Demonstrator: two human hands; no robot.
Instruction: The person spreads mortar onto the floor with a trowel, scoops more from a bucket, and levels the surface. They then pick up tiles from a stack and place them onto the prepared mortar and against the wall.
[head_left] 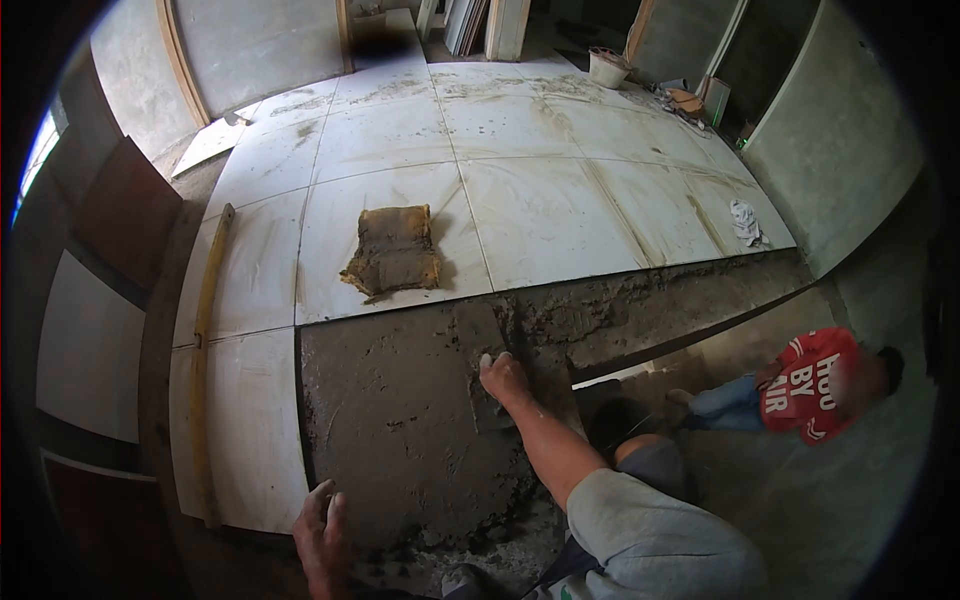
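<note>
My right hand (505,378) is closed around the handle of a flat, mortar-smeared trowel (489,412). The blade lies on the right part of a grey wet mortar bed (385,400), and its outline partly blends into the mortar. At the bed's lower left edge is my left hand (321,535), fingers apart and slightly bent, holding nothing that I can see. It is close to the corner of a white floor tile (255,430). Beyond the bed, a mud-caked, yellowish pad (397,250) rests on another tile.
A long yellowish straightedge (211,310) lies along the left tiles. A crumpled white rag (746,222) sits at the right. A pale bucket (608,68) stands far back. On the lower right are a dark bucket (617,422) and a person in a red shirt (815,385).
</note>
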